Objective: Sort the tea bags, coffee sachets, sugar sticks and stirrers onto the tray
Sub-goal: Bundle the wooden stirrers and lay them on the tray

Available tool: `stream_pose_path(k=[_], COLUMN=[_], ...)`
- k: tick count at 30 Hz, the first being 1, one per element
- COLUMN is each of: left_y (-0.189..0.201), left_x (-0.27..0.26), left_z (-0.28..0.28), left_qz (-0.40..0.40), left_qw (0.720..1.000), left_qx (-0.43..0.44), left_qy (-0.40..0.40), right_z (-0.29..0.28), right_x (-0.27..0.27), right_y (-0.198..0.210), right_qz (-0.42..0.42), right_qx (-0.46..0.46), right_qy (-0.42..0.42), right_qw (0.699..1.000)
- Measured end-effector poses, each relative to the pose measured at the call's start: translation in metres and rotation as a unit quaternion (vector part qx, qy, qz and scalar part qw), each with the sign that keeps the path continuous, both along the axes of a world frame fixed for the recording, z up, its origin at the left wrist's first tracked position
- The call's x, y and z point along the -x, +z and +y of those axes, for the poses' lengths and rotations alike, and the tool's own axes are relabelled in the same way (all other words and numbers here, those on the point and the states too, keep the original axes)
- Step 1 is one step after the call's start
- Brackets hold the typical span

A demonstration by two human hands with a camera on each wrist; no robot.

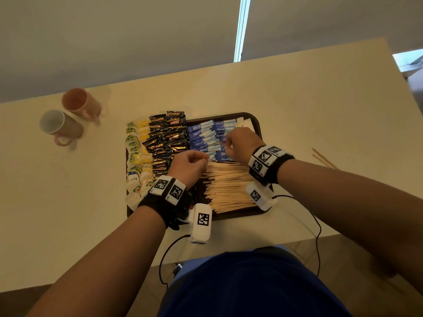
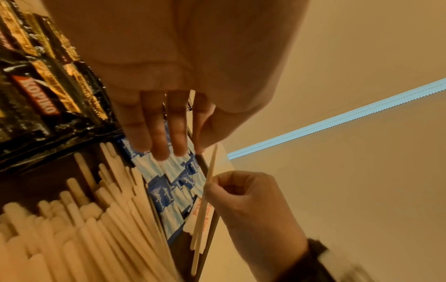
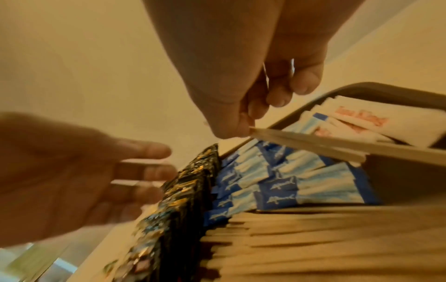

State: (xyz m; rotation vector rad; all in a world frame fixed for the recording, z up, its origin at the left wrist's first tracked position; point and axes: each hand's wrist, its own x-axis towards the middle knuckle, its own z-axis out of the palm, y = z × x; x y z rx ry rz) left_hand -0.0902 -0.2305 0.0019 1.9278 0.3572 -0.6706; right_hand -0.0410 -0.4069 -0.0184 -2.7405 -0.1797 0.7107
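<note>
At frame centre, the right hand pinches wooden stirrers above blue sugar sticks on the tray, while the left hand hovers empty, fingers relaxed.

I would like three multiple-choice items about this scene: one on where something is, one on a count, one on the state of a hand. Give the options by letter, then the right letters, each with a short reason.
1. Where on the tray do the wooden stirrers lie?
A. at the far left edge
B. in the near right part, in front of the blue sugar sticks
C. under the black coffee sachets

2. How many mugs stand on the table?
A. one
B. two
C. four

3. What is the right hand doing?
A. pinching wooden stirrers
B. lying flat on the table
C. holding a mug

Answers:
1 B, the head view shows the stirrer pile nearest the person, right of the coffee.
2 B, a pink one and a darker one stand left of the tray.
3 A, both wrist views show thin sticks between thumb and fingers.
</note>
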Motion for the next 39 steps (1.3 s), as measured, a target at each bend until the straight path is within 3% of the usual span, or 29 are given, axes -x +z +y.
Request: stream_pose_path(k=[4,7,9,12,16,20,27,39], left_y=[0.005,0.004,0.002,-0.004,-0.01,-0.015,-0.018,-0.017], left_x=[-0.009,-0.01,-0.008,-0.003,0.002,0.006,0.005,0.006], left_z=[0.002,0.001,-0.001,-0.005,-0.015,-0.027,-0.029,-0.025], left_qz=[-0.027,-0.004,0.019,0.037,0.055,0.064,0.064,0.05], left_qw=[0.998,0.999,0.999,0.997,0.981,0.965,0.959,0.972], left_qx=[-0.027,-0.03,-0.032,-0.047,-0.103,-0.139,-0.172,-0.164], left_qy=[0.041,0.029,0.003,-0.051,-0.158,-0.213,-0.217,-0.162], right_z=[0.009,0.007,0.0,-0.017,-0.039,-0.039,-0.037,-0.035], right_x=[0.024,0.038,0.042,0.04,0.043,0.058,0.061,0.052], right_y=[0.004,-0.007,-0.008,-0.003,-0.004,-0.013,-0.017,-0.012], right_qz=[0.04,0.057,0.062,0.04,0.045,0.079,0.06,0.083], right_qx=[0.056,0.09,0.055,0.005,0.075,0.079,0.011,0.001], right_qy=[0.144,0.197,0.177,0.076,0.032,0.021,0.009,0.025], right_qw=[0.987,0.975,0.981,0.996,0.996,0.994,0.998,0.996])
